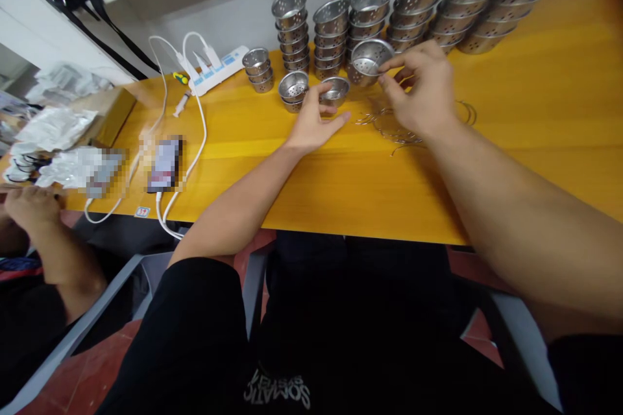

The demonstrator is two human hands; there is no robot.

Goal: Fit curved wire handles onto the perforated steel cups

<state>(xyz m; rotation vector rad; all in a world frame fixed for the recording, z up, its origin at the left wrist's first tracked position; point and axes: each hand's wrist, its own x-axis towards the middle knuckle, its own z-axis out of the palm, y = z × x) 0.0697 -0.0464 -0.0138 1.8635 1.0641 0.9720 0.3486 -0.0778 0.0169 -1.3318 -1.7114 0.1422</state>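
Observation:
My right hand (423, 87) pinches the rim of a perforated metal cup (366, 65) between thumb and fingers, tilting its open mouth toward me. With thumb and fingers apart, my left hand (314, 120) is beside a small perforated cup (335, 89); its fingers overlap that cup, and whether they touch it I cannot tell. Just left of it stands a short stack of similar cups (293, 85), partly covered by my left fingers. Thin bent metal wires (389, 126) lie on the table below my right hand.
Several stacks of perforated cups (333, 35) line the back of the yellow table (321, 188). A short cup stack (257, 68) stands by a white power strip (221, 71). Cables run to a phone (165, 165). Another person's hand (34, 207) is at far left, near plastic bags (58, 133).

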